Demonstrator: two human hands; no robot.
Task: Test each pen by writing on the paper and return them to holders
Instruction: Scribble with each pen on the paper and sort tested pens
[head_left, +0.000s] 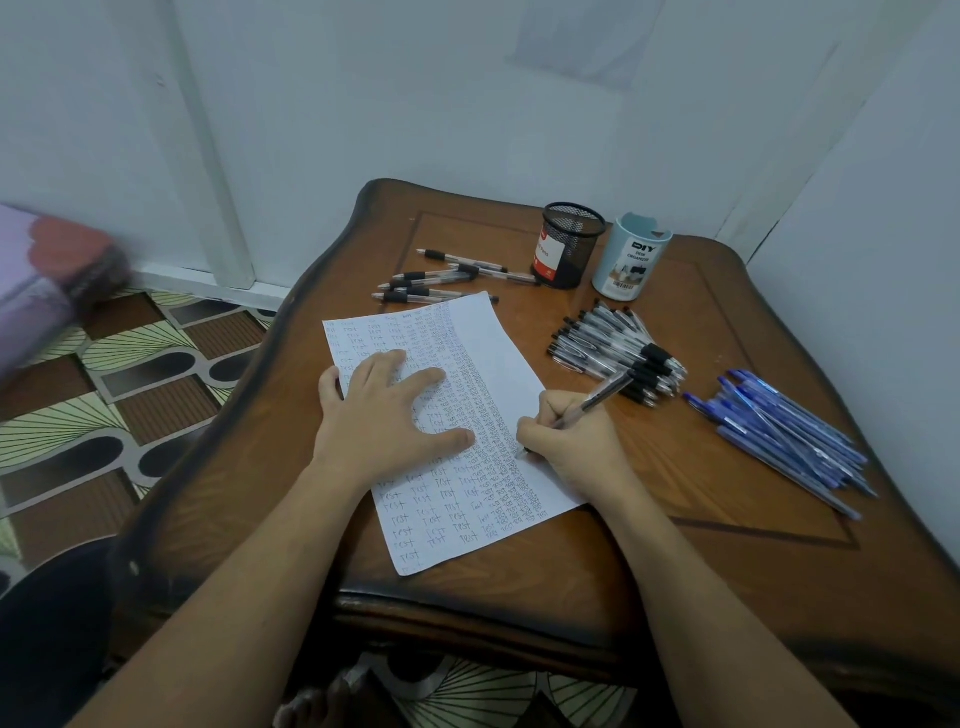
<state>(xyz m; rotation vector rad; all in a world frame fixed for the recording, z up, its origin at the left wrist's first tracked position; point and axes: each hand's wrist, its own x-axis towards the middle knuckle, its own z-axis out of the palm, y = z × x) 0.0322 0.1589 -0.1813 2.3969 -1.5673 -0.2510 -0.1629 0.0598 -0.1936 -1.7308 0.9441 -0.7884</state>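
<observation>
Head view: left hand (384, 415) lay flat on paper (493, 353), fingers spread, gripping nothing. Right hand (569, 441) pinched pen (602, 395), tip touching paper mid-table (701, 488). Mesh holder (569, 244) and blue holder (631, 257) stood near far edge. Pen piles (618, 348) lay toward right edge.

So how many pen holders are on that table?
2. A black mesh holder stands near the far edge of the table, and a pale blue holder marked DIY stands just to its right. Nothing in view looks able to hide a third.
</observation>
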